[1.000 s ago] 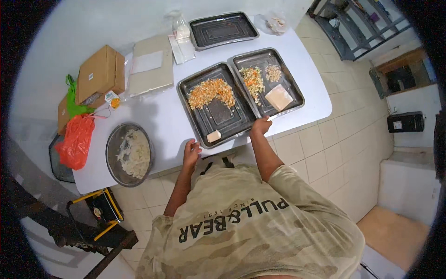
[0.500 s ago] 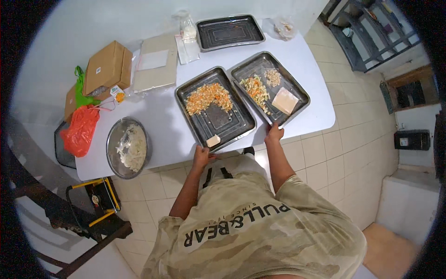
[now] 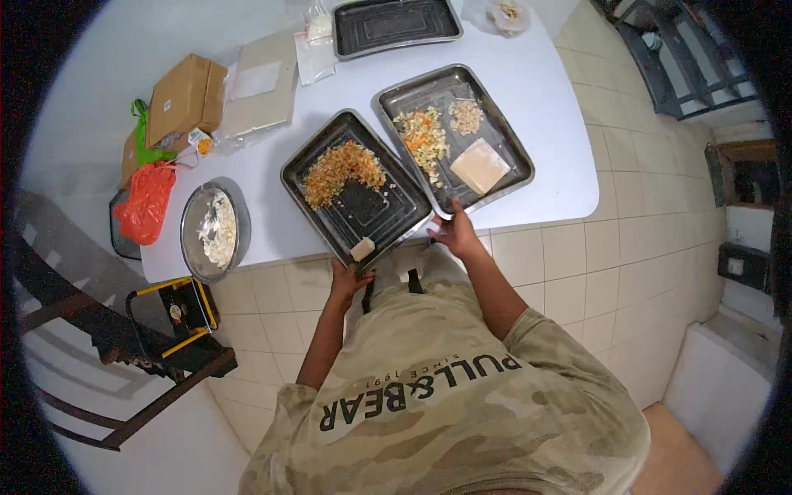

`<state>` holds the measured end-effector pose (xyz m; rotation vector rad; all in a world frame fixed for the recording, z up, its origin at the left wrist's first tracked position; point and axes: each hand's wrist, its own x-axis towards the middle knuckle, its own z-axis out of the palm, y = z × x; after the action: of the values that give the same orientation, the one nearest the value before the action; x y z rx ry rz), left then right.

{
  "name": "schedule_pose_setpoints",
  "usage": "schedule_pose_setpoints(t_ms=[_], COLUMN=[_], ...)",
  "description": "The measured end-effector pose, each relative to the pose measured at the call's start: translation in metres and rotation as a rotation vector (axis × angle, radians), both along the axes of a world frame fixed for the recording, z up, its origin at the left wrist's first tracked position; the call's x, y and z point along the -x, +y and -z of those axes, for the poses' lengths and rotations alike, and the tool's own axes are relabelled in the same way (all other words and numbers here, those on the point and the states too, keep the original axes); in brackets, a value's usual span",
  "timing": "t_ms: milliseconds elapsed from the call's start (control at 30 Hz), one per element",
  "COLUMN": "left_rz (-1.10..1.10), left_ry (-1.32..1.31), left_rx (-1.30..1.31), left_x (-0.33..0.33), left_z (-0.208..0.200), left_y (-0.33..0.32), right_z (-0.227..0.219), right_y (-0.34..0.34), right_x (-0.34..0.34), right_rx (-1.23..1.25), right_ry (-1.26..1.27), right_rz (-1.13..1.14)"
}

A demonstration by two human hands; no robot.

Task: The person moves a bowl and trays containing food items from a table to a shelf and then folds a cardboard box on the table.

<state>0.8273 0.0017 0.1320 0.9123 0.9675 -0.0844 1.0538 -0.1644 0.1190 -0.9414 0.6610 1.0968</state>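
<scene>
Two dark metal baking trays lie side by side at the table's near edge. The left tray (image 3: 330, 221) holds an arc of chopped orange and pale vegetables (image 3: 340, 169) and a small pale block (image 3: 362, 248) at its near corner, which juts past the table edge. My left hand (image 3: 348, 283) grips that corner, its fingers partly hidden beneath. On the right tray (image 3: 505, 136) are a smaller vegetable heap (image 3: 423, 136), a pale chopped heap (image 3: 466, 117) and a stack of square wrappers (image 3: 480, 166). My right hand (image 3: 458, 233), fingers apart, is between the trays' near corners.
A steel bowl (image 3: 234, 196) with white contents stands at the left, near a red plastic bag (image 3: 147, 206) and a cardboard box (image 3: 183, 107). Behind are another baking tray (image 3: 396, 29) and a clear bag (image 3: 503, 15). A yellow-framed stool (image 3: 177, 313) stands below.
My right hand has come off the right tray's near corner and shifted left, toward the left tray. My left hand stays at the left tray's corner. The whole view has shifted.
</scene>
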Motion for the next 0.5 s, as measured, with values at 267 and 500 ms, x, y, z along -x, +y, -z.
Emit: schedule_pose_setpoints(t_ms=[267,500], left_rz=[0.02,0.273], left_ry=[-0.074,-0.039], left_rx=[0.052,-0.318], left_x=[0.032,0.04], left_z=[0.034,0.041], left_y=[-0.032,-0.039], right_z=[-0.038,-0.027], right_y=[0.041,0.077], right_x=[0.015,0.024], right_rx=[-0.196,-0.073], right_ry=[0.039,-0.183], right_rz=[0.085,0.249])
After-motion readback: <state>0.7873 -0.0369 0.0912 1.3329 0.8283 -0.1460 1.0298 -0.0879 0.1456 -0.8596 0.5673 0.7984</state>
